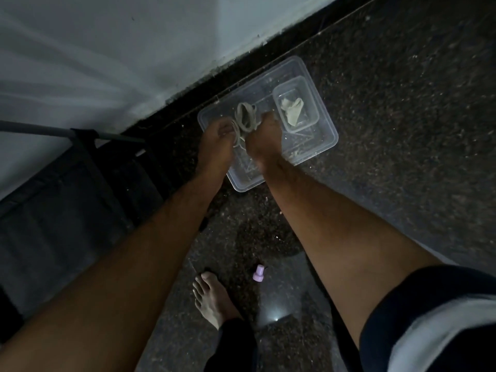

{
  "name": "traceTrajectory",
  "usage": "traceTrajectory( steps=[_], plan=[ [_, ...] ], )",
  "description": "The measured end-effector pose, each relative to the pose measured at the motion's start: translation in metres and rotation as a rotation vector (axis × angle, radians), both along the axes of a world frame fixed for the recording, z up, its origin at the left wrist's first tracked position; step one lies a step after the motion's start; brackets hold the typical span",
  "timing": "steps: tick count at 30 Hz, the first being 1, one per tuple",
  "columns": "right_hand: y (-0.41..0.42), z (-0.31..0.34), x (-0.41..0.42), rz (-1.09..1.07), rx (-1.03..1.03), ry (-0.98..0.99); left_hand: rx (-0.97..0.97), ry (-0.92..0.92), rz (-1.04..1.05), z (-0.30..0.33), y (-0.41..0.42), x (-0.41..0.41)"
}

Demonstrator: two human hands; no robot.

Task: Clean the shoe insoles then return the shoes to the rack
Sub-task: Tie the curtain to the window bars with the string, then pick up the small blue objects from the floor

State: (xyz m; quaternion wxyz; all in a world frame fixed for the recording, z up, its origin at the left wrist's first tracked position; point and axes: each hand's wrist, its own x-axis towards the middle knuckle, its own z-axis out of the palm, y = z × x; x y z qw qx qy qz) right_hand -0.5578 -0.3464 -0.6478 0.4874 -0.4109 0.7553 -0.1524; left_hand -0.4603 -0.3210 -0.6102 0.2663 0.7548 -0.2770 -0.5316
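Both my hands reach down over a clear plastic tub (326,130) on the dark speckled floor. My left hand (216,142) and my right hand (264,136) each grip part of a bundle of pale looped shoelaces (245,118) held between them above the tub. Inside the tub sits a smaller clear container (311,116) with a crumpled pale cloth (292,110) in it. No shoe or insole shows in this view.
A dark fabric shoe rack (67,200) with a grey pole stands at the left against the white wall (107,49). A small lilac bottle cap (259,273) lies on the floor near my bare foot (212,299). Open floor lies to the right.
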Motion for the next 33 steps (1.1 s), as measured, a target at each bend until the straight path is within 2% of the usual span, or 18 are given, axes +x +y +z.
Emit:
traceTrajectory(
  steps=[2,5,11,15,19,23,33],
  plan=[
    [0.012,0.011,-0.006,-0.008,0.016,-0.023,-0.006,-0.011,-0.02,0.008,0.009,-0.002],
    [0.038,0.035,-0.021,-0.005,0.019,-0.059,-0.017,-0.128,-0.15,0.032,0.034,-0.005],
    [0.132,0.115,-0.06,0.073,-0.043,-0.114,-0.171,-0.384,-0.675,0.094,0.115,0.003],
    [0.211,0.156,-0.082,0.11,0.012,-0.01,-0.153,-0.45,-0.911,0.141,0.173,0.012],
    [0.272,0.171,-0.083,0.137,0.073,0.049,-0.107,-0.491,-1.115,0.158,0.221,0.018],
    [0.309,0.145,-0.071,0.165,0.105,0.066,-0.049,-0.48,-1.155,0.137,0.257,0.022],
    [0.351,0.004,-0.041,0.253,0.081,0.114,0.025,-0.557,-1.163,0.012,0.297,0.011]
  ],
)
